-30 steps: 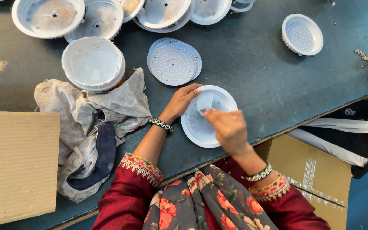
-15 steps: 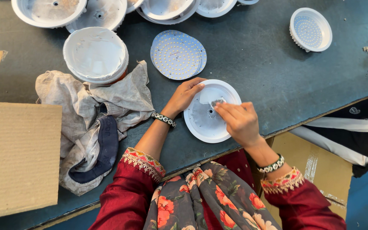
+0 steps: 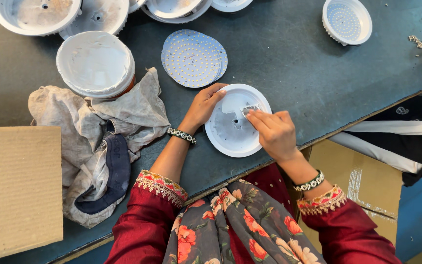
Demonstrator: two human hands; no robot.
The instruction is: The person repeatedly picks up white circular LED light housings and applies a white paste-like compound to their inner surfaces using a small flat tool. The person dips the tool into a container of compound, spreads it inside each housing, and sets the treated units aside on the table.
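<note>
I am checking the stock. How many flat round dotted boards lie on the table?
2 can be seen. Both lie in a small stack above the left hand: the top board, and a second board's edge under it at the right. More may be hidden beneath.
</note>
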